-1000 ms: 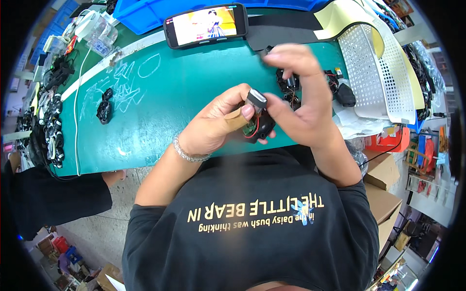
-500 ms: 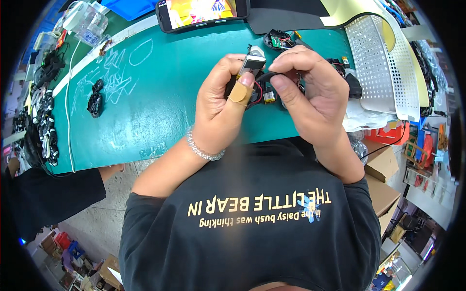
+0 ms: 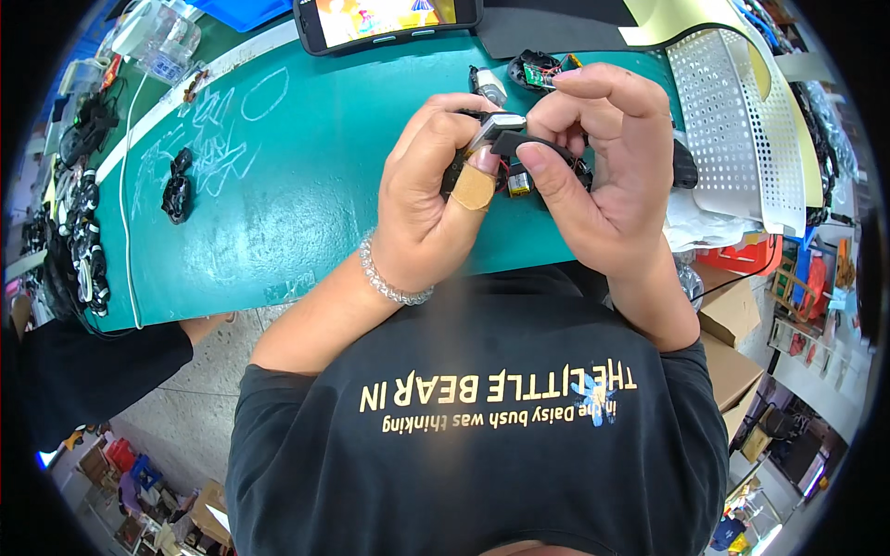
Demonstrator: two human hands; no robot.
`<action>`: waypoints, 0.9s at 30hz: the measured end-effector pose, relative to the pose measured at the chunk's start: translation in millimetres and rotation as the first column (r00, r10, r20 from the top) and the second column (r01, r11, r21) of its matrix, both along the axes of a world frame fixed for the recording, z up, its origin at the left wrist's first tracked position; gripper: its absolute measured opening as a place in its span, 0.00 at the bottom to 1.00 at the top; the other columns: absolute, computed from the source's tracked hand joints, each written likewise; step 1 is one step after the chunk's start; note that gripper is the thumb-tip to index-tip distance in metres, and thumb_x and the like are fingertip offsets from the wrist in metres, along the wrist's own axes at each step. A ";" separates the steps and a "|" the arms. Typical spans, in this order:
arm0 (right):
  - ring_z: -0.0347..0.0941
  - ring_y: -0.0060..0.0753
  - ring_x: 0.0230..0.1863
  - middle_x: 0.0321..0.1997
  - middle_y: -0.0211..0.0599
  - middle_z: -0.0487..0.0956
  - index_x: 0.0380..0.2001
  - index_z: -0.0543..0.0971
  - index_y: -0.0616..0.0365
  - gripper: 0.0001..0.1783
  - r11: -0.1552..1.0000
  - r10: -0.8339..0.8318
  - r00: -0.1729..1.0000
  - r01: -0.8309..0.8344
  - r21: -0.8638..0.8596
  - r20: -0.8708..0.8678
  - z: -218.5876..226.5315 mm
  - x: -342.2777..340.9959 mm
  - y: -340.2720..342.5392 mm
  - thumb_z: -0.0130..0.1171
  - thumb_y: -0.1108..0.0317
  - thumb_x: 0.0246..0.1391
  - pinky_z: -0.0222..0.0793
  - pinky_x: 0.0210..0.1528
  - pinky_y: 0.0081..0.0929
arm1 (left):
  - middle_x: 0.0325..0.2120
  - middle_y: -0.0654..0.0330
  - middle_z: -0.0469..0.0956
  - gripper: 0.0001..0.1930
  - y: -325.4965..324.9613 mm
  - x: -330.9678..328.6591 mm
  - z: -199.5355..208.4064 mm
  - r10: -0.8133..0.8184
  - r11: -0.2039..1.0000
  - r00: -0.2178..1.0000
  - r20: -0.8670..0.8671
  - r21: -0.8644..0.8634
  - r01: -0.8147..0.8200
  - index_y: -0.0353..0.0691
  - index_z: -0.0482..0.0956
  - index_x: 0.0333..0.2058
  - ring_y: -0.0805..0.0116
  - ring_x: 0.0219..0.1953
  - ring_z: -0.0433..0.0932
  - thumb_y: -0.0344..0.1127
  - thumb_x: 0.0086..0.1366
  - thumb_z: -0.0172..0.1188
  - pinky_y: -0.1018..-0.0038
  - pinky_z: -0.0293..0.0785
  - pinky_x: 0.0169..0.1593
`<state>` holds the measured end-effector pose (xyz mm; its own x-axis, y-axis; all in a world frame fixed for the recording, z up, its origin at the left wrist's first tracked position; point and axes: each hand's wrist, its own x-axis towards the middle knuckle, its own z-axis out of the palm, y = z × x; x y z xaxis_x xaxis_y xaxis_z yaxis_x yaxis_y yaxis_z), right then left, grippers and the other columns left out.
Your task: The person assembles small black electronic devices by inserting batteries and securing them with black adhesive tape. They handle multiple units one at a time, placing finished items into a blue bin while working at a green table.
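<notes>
My left hand [image 3: 428, 190], a tan bandage round its thumb, is closed on a small black part with a pale silver face [image 3: 501, 123]. My right hand [image 3: 616, 176] pinches a thin, curved black plastic piece [image 3: 521, 143] against that part's near side; its index finger is raised and bent. Just below the hands, a small silver battery with a yellow end [image 3: 521, 183] lies among red wires, partly covered. Beyond my fingers are an opened black housing with a green circuit board [image 3: 538, 74] and a grey-white rounded part [image 3: 489, 85].
A phone [image 3: 385, 20] showing a bright picture stands at the green table's [image 3: 306, 176] far edge. A perforated white basket [image 3: 737, 130] stands at the right. A black plastic part [image 3: 177, 187] lies at the left, near a white cable [image 3: 127, 213] and bundled black cords [image 3: 85, 246].
My left hand has shifted slightly right, tilting the silver-faced part flatter. My right index finger has lifted, while the thumb still presses the black piece. More of the grey-white part behind shows.
</notes>
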<state>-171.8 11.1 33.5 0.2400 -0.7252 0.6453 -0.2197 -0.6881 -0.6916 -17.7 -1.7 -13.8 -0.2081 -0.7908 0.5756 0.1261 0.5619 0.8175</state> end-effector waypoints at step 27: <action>0.64 0.22 0.28 0.30 0.34 0.73 0.41 0.70 0.64 0.16 0.992 -0.112 0.961 0.093 -0.088 -0.253 7.3 -6.1 3.3 0.61 0.73 0.48 0.59 0.30 0.18 | 0.26 0.53 0.71 0.05 2.8 5.6 7.8 -0.066 0.996 0.996 0.061 -0.057 0.070 0.33 0.68 0.30 0.54 0.41 0.72 0.21 0.55 0.53 0.70 0.69 0.34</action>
